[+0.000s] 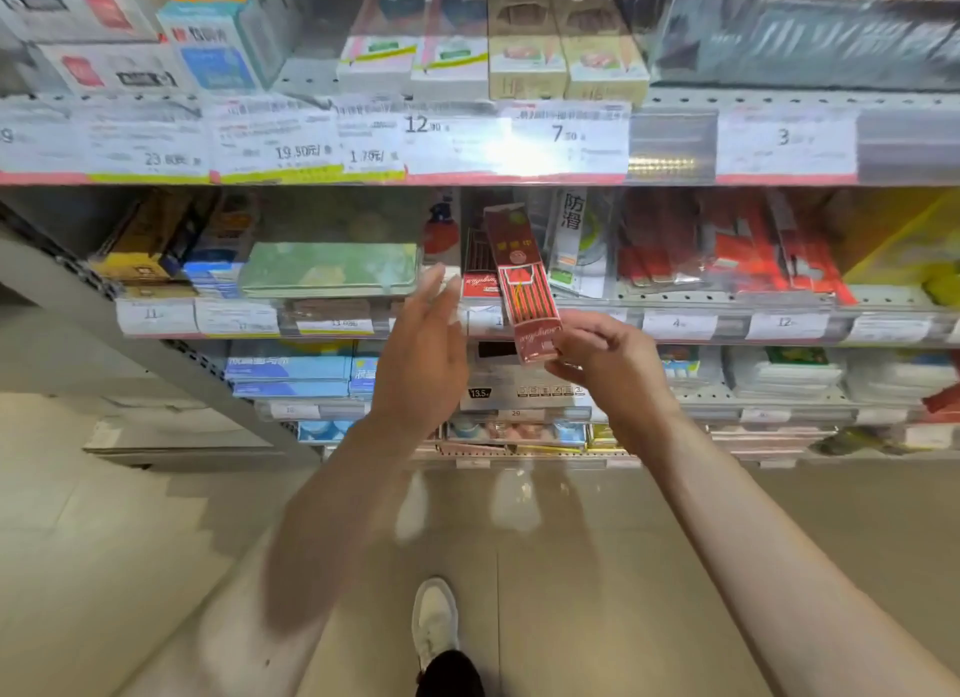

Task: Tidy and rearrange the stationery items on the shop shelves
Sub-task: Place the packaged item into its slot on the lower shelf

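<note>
Shop shelves fill the upper half of the view, their edges lined with price labels above a pale tiled floor. At ten o'clock of centre lies a green flat pack. The left hand is blurred, fingers straight, holding nothing. The right hand pinches the lower end of a red pencil box, tilted before the middle shelf. One white shoe shows at six o'clock.

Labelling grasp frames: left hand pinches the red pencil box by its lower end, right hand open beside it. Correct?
Hands are swapped. In the head view the right hand pinches the red pencil box by its lower end, and the left hand is open beside it, fingers straight, holding nothing.
</note>
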A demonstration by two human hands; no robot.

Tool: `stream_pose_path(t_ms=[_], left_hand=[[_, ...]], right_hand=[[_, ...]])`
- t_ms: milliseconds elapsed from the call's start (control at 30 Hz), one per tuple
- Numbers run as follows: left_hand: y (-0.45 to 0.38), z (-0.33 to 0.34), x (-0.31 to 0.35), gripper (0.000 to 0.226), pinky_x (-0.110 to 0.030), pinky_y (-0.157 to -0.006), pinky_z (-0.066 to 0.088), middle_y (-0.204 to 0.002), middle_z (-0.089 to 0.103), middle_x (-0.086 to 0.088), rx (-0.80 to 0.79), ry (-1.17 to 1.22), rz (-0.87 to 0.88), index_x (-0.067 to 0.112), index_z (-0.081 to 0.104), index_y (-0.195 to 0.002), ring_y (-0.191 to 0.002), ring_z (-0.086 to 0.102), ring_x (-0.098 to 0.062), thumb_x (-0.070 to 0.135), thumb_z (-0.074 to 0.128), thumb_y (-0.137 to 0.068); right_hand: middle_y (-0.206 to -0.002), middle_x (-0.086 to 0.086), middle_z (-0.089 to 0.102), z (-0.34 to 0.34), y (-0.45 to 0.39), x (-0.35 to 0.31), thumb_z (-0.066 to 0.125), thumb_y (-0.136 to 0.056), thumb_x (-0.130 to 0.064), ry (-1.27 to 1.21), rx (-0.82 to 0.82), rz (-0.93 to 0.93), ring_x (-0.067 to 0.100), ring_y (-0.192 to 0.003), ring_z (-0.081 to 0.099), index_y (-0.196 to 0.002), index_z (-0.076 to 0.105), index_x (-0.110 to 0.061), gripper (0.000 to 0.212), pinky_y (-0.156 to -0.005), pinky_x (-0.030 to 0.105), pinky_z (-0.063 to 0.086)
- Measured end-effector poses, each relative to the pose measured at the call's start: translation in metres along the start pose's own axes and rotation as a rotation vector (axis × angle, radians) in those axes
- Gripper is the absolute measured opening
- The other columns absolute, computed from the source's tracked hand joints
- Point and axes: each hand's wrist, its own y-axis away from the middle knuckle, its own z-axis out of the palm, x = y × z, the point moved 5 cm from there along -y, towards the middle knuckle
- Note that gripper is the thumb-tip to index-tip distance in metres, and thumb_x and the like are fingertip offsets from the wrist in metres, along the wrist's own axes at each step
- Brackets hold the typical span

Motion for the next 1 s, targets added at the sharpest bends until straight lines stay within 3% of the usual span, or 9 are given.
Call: stream_pose_path(t_ms=[133,333,433,533,700,833,1000], left_hand=[[-0.009,0.002,-0.012,0.052,-0.046,-0.112,0.039,-0.162,0.025,-0.007,-0.079,-0.126,0.001,0.015,0.036,-0.150,-0.144,0.034,-0.029,0.028,0.040,-0.099],[-0.014,0.005,-0.013,0.055,-0.049,-0.103,0.046,-0.162,0.025,-0.003,-0.089,-0.187,0.019,0.019,0.034,-0.149,-0.135,0.046,-0.031,0.040,0.044,-0.100],[-0.016,0.006,-0.016,0.051,-0.048,-0.097,0.050,-0.160,0.026,-0.001,-0.079,-0.207,0.042,0.020,0.034,-0.148,-0.132,0.048,-0.031,0.037,0.042,-0.100],[-0.016,0.007,-0.018,0.050,-0.048,-0.093,0.052,-0.160,0.026,-0.001,-0.074,-0.219,0.053,0.023,0.032,-0.149,-0.128,0.050,-0.033,0.036,0.037,-0.101],[-0.013,0.003,-0.016,0.055,-0.049,-0.099,0.049,-0.162,0.025,-0.006,-0.062,-0.244,0.063,0.020,0.032,-0.152,-0.134,0.046,-0.035,0.030,0.036,-0.098],[-0.012,0.005,-0.014,0.055,-0.051,-0.085,0.056,-0.161,0.024,-0.006,-0.075,-0.286,0.123,0.022,0.033,-0.151,-0.124,0.053,-0.038,0.025,0.037,-0.097],[-0.012,0.012,-0.019,0.054,-0.054,-0.074,0.057,-0.160,0.021,-0.015,-0.086,-0.307,0.154,0.025,0.037,-0.150,-0.110,0.059,-0.042,0.022,0.038,-0.096]], right_hand=[[-0.089,0.006,0.078,0.023,-0.021,-0.003,0.053,-0.094,0.002,0.003,-0.010,-0.016,0.019,-0.084,0.071,-0.085,0.078,-0.019,0.034,-0.079,0.032,0.058],[-0.092,0.009,0.077,0.039,-0.039,-0.007,0.060,-0.095,-0.003,-0.038,0.088,-0.052,0.026,-0.088,0.074,-0.103,0.073,-0.011,0.017,-0.075,0.029,0.061],[-0.096,-0.006,0.076,0.043,-0.031,-0.008,0.067,-0.091,-0.008,0.265,-0.005,-0.197,0.010,-0.083,0.071,-0.106,0.076,-0.026,0.026,-0.073,0.019,0.058],[-0.111,-0.005,0.064,0.049,-0.034,-0.010,0.070,-0.091,-0.016,0.528,0.053,-0.309,0.006,-0.076,0.068,-0.114,0.073,-0.029,0.026,-0.072,0.015,0.053],[-0.107,-0.006,0.058,0.057,-0.044,-0.022,0.069,-0.093,-0.028,0.816,0.145,-0.480,0.009,-0.084,0.062,-0.116,0.070,-0.023,0.024,-0.076,0.026,0.052],[-0.109,0.003,0.067,0.057,-0.054,-0.024,0.070,-0.092,-0.025,0.918,0.177,-0.550,0.019,-0.097,0.062,-0.119,0.072,-0.019,0.027,-0.082,0.032,0.050],[-0.098,0.002,0.072,0.059,-0.059,-0.020,0.068,-0.094,-0.025,0.927,0.165,-0.557,0.020,-0.089,0.065,-0.115,0.074,-0.018,0.023,-0.077,0.038,0.055]])
